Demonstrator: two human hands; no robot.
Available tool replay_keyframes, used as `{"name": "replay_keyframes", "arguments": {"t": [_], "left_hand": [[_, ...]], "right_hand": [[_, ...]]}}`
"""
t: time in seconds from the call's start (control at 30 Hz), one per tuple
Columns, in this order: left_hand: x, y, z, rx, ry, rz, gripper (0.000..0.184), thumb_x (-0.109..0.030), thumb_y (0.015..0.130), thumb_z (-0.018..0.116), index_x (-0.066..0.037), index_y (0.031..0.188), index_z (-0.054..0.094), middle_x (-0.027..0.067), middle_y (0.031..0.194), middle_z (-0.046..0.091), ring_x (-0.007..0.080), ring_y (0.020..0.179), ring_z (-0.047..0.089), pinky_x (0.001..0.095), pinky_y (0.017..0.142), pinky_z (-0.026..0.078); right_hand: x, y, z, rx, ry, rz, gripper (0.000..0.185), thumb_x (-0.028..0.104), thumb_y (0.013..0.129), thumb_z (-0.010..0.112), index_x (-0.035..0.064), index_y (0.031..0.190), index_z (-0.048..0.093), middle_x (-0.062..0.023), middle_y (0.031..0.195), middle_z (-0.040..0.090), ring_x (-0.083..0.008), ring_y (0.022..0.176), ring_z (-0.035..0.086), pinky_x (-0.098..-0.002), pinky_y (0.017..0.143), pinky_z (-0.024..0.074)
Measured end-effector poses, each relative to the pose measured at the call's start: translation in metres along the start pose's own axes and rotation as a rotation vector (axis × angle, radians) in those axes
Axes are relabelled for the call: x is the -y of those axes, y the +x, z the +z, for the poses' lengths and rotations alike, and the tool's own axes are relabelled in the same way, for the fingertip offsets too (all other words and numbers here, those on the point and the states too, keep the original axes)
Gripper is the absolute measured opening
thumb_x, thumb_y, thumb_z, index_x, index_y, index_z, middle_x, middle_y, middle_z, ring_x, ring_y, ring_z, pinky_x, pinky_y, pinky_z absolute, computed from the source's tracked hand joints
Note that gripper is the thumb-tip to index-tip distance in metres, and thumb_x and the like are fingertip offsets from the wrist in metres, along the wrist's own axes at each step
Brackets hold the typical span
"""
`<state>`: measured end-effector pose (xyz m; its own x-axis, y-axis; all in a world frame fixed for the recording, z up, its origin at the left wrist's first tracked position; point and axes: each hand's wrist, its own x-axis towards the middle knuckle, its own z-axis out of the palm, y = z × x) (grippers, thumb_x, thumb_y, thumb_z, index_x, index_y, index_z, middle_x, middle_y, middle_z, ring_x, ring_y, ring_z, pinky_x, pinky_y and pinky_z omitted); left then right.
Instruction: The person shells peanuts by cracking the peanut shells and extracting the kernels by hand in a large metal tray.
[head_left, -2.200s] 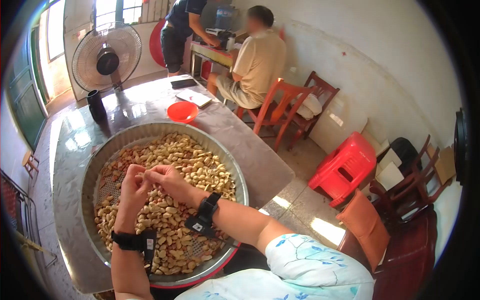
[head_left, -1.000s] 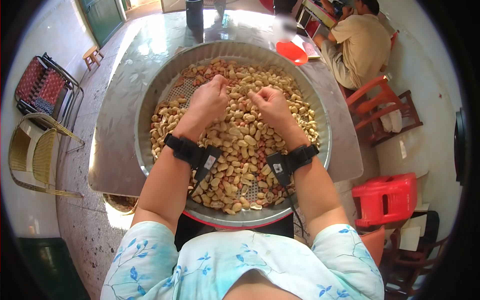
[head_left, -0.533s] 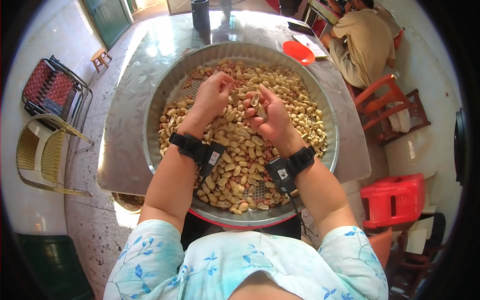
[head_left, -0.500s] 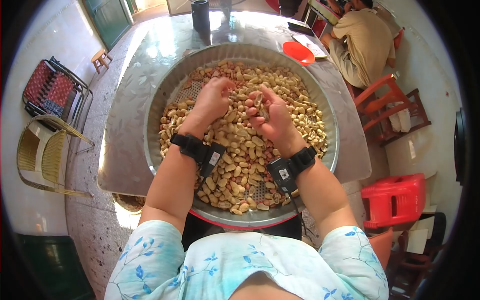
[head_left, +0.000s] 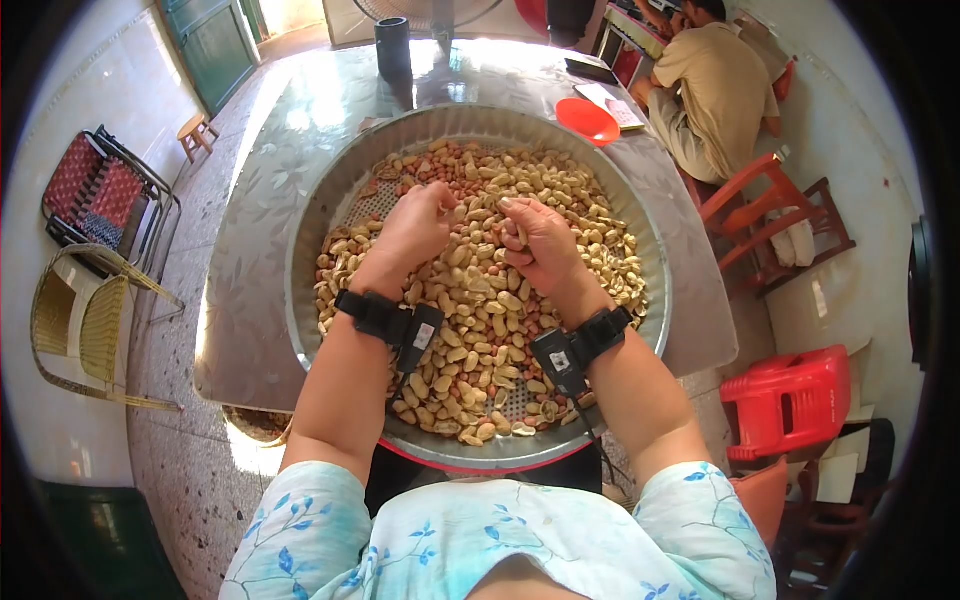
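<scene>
A wide round metal pan with a perforated bottom holds a heap of peanuts in their shells. Reddish shelled kernels lie mostly toward its far side. Above the heap, my left hand is closed, its fingertips pinched together; whatever they hold is hidden. My right hand is curled around a peanut shell, part of which shows between the fingers. The two hands are a short distance apart over the middle of the pan. Each wrist wears a black strap with a small box.
The pan rests on a patterned table. Behind it stand a dark cup, a red plate and a phone. A person sits at the far right. Chairs flank the left; red stools are at right.
My right hand has turned over from a half-open palm showing the shell to curled fingers. My left hand stays nearly in place. The whole view has shifted slightly.
</scene>
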<state>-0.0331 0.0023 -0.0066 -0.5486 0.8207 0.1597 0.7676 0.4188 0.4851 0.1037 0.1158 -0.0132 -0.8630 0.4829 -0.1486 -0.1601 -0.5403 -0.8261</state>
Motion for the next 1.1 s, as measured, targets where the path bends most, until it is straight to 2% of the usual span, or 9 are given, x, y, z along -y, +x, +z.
{"name": "replay_keyframes", "arguments": {"t": [0.07, 0.2, 0.43, 0.5, 0.57, 0.7, 0.77, 0.87, 1.1], "left_hand": [[-0.007, 0.001, -0.013, 0.105, -0.599, 0.009, 0.019, -0.011, 0.078, 0.058, -0.003, 0.094, 0.053, 0.0034, 0.078, 0.056, 0.0108, 0.073, 0.054, 0.0232, 0.063, 0.042], [-0.023, -0.005, -0.016, 0.309, -1.02, 0.169, 0.018, -0.017, 0.084, 0.056, -0.003, 0.094, 0.053, -0.0043, 0.074, 0.054, 0.0013, 0.064, 0.047, 0.0156, 0.054, 0.038], [-0.028, -0.004, -0.012, 0.324, -1.209, 0.104, 0.016, -0.017, 0.085, 0.054, -0.004, 0.094, 0.055, -0.0027, 0.073, 0.055, 0.0028, 0.061, 0.049, 0.0153, 0.053, 0.039], [-0.031, -0.006, -0.013, 0.297, -1.259, 0.083, 0.016, -0.017, 0.085, 0.054, -0.004, 0.093, 0.055, -0.0022, 0.071, 0.056, 0.0033, 0.058, 0.05, 0.0157, 0.051, 0.04], [-0.033, -0.007, -0.016, 0.246, -1.207, 0.022, 0.015, -0.016, 0.084, 0.055, -0.004, 0.092, 0.055, -0.0016, 0.07, 0.056, 0.0038, 0.054, 0.05, 0.0164, 0.047, 0.04], [-0.03, -0.003, -0.008, 0.16, -1.161, 0.011, 0.014, -0.015, 0.083, 0.055, -0.004, 0.09, 0.05, 0.0005, 0.068, 0.056, 0.004, 0.051, 0.049, 0.0163, 0.043, 0.037], [-0.031, -0.005, -0.01, 0.182, -1.129, 0.008, 0.013, -0.014, 0.083, 0.055, -0.004, 0.09, 0.049, 0.001, 0.068, 0.056, 0.004, 0.05, 0.048, 0.0164, 0.043, 0.037], [-0.033, -0.006, -0.007, 0.214, -1.085, -0.004, 0.011, -0.013, 0.084, 0.054, -0.005, 0.089, 0.047, 0.0014, 0.068, 0.055, 0.004, 0.05, 0.046, 0.0166, 0.043, 0.036], [-0.043, -0.008, 0.005, 0.261, -1.047, -0.052, 0.011, -0.013, 0.089, 0.042, -0.006, 0.096, 0.046, 0.0009, 0.07, 0.053, 0.0032, 0.054, 0.046, 0.0165, 0.043, 0.035]], "right_hand": [[0.0, 0.0, 0.0, 0.015, 0.024, 0.019, 0.017, 0.024, 0.085, 0.053, 0.0074, 0.087, 0.05, 0.0016, 0.063, 0.044, -0.0052, 0.048, 0.038, -0.0153, 0.036, 0.027], [0.004, -0.003, 0.005, 0.106, 0.133, 0.122, 0.029, 0.037, 0.086, 0.049, 0.008, 0.083, 0.05, 0.0003, 0.065, 0.045, -0.0052, 0.048, 0.038, -0.0154, 0.036, 0.0267], [0.004, 0.001, 0.006, 0.135, 0.305, 0.096, 0.033, 0.041, 0.086, 0.045, 0.0088, 0.079, 0.05, -0.0023, 0.067, 0.049, -0.0083, 0.05, 0.043, -0.0167, 0.036, 0.0315], [0.003, -0.003, 0.008, -0.007, 0.483, 0.059, 0.034, 0.04, 0.086, 0.046, 0.0076, 0.077, 0.05, -0.004, 0.069, 0.051, -0.01, 0.054, 0.048, -0.0171, 0.037, 0.0343], [0.008, -0.003, 0.009, -0.017, 0.392, 0.08, 0.026, 0.03, 0.083, 0.05, 0.0052, 0.079, 0.05, -0.0051, 0.072, 0.054, -0.0109, 0.055, 0.05, -0.0168, 0.037, 0.0353], [0.004, -0.003, 0.004, 0.111, 0.178, 0.031, 0.01, 0.016, 0.083, 0.051, 0.0058, 0.082, 0.054, 0.0006, 0.066, 0.051, -0.0037, 0.048, 0.043, -0.0151, 0.034, 0.0291], [0.002, -0.008, 0.006, 0.048, 0.219, 0.017, 0.009, 0.016, 0.084, 0.053, 0.0073, 0.081, 0.055, 0.0032, 0.063, 0.049, -0.0019, 0.044, 0.037, -0.0149, 0.034, 0.0251], [0.003, -0.012, 0.015, 0.015, -0.03, -0.049, 0.02, 0.027, 0.083, 0.057, 0.0094, 0.074, 0.053, 0.0044, 0.061, 0.048, -0.0013, 0.043, 0.033, -0.0157, 0.035, 0.0224], [0.001, -0.008, 0.009, -0.047, -0.241, -0.163, 0.02, 0.023, 0.085, 0.054, 0.0072, 0.073, 0.053, 0.0023, 0.062, 0.048, -0.0024, 0.045, 0.037, -0.015, 0.037, 0.026]]}}
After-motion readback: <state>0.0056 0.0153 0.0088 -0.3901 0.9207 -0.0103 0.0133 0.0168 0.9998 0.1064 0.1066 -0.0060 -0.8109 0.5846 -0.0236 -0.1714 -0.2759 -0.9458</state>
